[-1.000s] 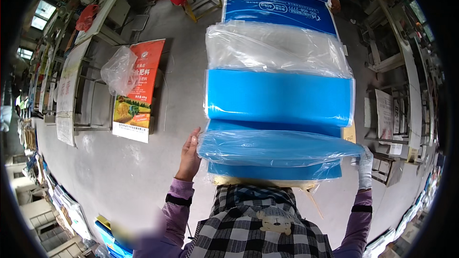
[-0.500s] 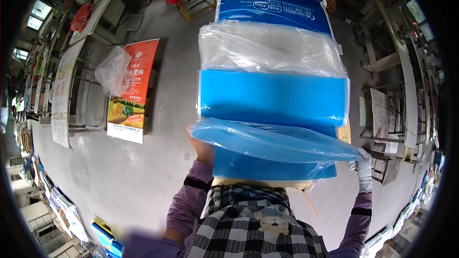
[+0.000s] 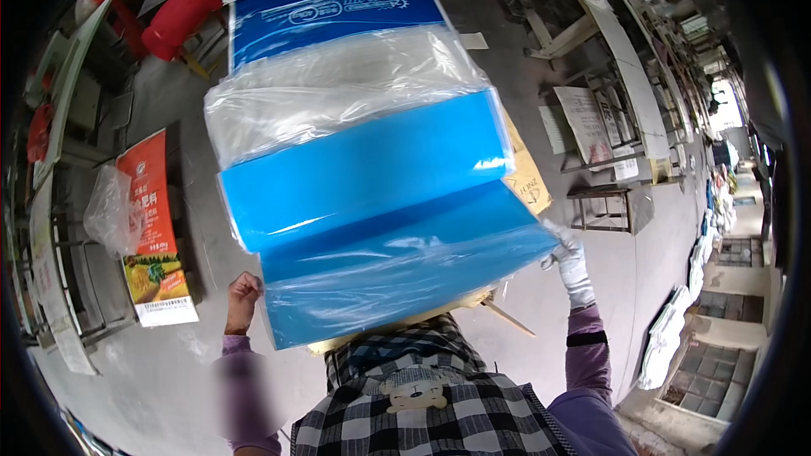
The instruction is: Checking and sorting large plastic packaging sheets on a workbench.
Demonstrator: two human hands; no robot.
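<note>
A: What are the hands on?

B: A big stack of blue plastic bags (image 3: 372, 177), held out in front of the chest. A clear film wrap crosses the stack's upper middle, and a darker blue printed sheet (image 3: 329, 4) lies at the far end.

A: And the left hand (image 3: 243, 294)?

B: It sits at the stack's lower left corner, fingers curled into a loose fist right at the edge. Whether it actually pinches the plastic I cannot tell; the corner hides the fingertips.

A: The right hand (image 3: 571, 260)?

B: Gloved in white, raised at the stack's lower right corner and touching the edge of the blue plastic. Its fingers look bent around that edge, but the grip itself is hidden.

A: Anything under the stack?

B: A brown cardboard sheet (image 3: 525, 176) shows out at the right side and along the near edge.

A: What is around?

B: A grey concrete floor (image 3: 203, 118). On the left, an orange poster (image 3: 154, 228) stands against a metal rack, with a clear plastic bag (image 3: 110, 211) just beside it. A red bundle (image 3: 179, 17) lies at the upper left. On the right, a small metal stool (image 3: 606, 207) stands well apart from the stack.
</note>
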